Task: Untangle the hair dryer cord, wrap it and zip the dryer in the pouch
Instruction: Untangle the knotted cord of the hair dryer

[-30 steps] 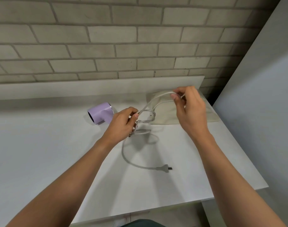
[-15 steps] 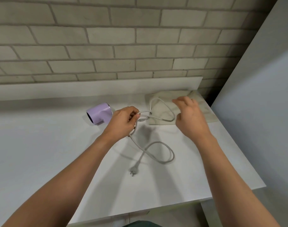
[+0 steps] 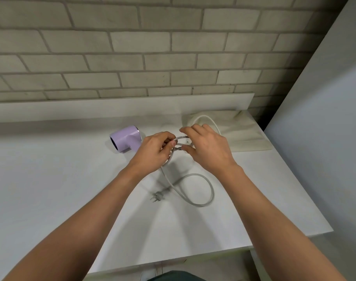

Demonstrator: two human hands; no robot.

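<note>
Knot in the cord lies between the hands: left hand pinches it, right hand curls round the far loop; plug trails near.

Wide tabletop left of dryer; looped cord centre

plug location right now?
Head view: the plug lies on the white table just below frame centre, nearer the person than the left hand, left of the loop of cord.
</note>
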